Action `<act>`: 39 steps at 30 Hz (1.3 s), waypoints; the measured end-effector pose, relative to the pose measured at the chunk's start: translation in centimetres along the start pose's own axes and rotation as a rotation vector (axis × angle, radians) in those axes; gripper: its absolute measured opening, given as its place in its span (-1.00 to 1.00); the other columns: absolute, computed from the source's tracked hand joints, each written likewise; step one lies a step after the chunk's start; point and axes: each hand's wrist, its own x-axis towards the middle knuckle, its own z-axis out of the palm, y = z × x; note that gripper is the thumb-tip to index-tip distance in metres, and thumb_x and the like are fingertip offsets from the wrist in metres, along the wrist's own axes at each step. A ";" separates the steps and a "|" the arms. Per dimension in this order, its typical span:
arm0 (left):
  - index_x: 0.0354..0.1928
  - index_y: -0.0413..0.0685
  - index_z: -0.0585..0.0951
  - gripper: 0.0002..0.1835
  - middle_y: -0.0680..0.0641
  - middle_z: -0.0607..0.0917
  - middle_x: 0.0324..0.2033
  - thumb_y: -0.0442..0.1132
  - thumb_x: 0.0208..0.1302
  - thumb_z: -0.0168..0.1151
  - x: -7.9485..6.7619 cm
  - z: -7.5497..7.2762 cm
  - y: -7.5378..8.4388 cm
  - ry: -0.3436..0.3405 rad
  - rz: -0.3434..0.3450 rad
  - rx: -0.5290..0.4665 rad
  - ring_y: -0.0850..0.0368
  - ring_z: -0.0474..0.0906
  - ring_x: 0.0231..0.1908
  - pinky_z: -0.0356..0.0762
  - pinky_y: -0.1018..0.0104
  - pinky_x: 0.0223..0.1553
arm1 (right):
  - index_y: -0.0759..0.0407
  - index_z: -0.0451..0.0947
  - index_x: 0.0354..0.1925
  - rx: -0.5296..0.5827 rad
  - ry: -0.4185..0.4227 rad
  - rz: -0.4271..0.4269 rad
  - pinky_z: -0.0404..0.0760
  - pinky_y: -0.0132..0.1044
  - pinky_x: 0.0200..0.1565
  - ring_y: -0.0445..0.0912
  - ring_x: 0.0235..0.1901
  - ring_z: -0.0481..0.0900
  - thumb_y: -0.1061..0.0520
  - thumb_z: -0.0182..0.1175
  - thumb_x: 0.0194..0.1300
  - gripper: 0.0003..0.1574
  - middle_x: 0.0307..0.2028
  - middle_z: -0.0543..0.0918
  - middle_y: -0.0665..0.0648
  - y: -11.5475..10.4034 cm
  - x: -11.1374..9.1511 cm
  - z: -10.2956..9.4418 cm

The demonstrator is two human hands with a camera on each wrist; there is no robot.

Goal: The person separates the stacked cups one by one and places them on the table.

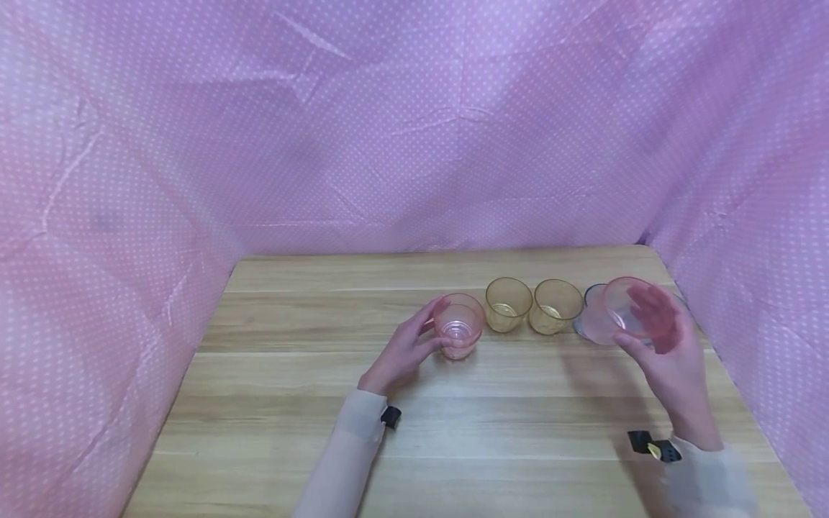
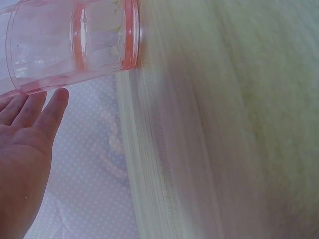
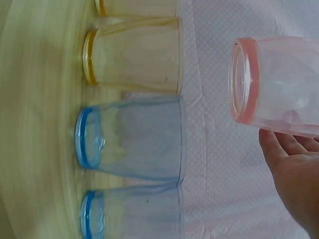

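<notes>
My left hand (image 1: pixel 404 349) holds a clear pink cup (image 1: pixel 458 332) by its side, thumb and fingers around it; the cup stands upright on the table. In the left wrist view the fingertips (image 2: pixel 61 95) meet the wall of this cup. My right hand (image 1: pixel 680 374) grips a second pink cup (image 3: pixel 286 82), raised above the table at the right. That cup covers most of the blue cups in the head view. Two yellow cups (image 1: pixel 508 308) (image 1: pixel 555 309) stand side by side between the hands.
Two blue cups (image 3: pixel 134 139) (image 3: pixel 142 214) stand in line with the yellow ones, plain in the right wrist view. The wooden table (image 1: pixel 298 324) ends at pink dotted cloth (image 1: pixel 388 144) hanging behind and at both sides.
</notes>
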 end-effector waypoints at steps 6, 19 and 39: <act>0.62 -0.02 0.17 -0.16 -0.06 0.33 0.53 -0.27 0.40 0.34 0.0 0.0 -0.1 -0.001 -0.009 -0.002 -0.12 0.34 0.45 0.34 0.12 0.47 | 0.50 0.22 0.44 0.004 0.046 -0.010 0.50 -0.36 0.31 0.01 0.34 0.47 0.86 0.11 0.01 0.02 0.33 0.52 0.31 0.0 -0.5 -1.4; 0.61 -0.08 0.18 -0.18 -0.10 0.32 0.53 -0.30 0.40 0.33 0.0 -0.1 0.2 0.000 -0.030 -0.007 -0.15 0.37 0.43 0.39 0.20 0.43 | 0.42 0.29 0.44 -0.122 0.214 0.131 0.47 -0.41 0.28 0.03 0.36 0.40 0.82 0.13 0.05 0.00 0.35 0.49 0.29 -0.6 -1.2 -3.6; 0.62 -0.05 0.18 -0.18 -0.07 0.32 0.53 -0.31 0.40 0.33 0.0 0.0 0.3 0.004 -0.021 -0.004 -0.16 0.37 0.43 0.37 0.09 0.45 | 0.31 0.31 0.47 -0.298 0.232 0.191 0.44 -0.54 0.15 -0.08 0.32 0.39 0.73 0.21 0.09 0.00 0.31 0.54 0.11 0.4 -2.4 -6.6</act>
